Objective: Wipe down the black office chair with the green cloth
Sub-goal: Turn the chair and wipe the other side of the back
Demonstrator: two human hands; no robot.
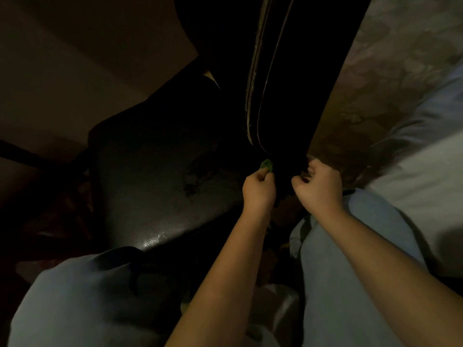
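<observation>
**Cloth at the foot of the chair back**

A left hand [259, 189] is pinching a bunched green cloth [266, 166], its tip poking toward the far side, at the base of the black office chair [162, 186]. The chair's backrest edge [258, 83] is running lengthwise from centre to far. The right hand [319, 186] is curling just to the right; what it grips cannot be told.

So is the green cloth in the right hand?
No, the green cloth pokes out of the left hand, close to the black chair.

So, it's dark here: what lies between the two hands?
Head view: the back of the black chair stands between the left hand, pinching the green cloth, and the right hand.
</observation>
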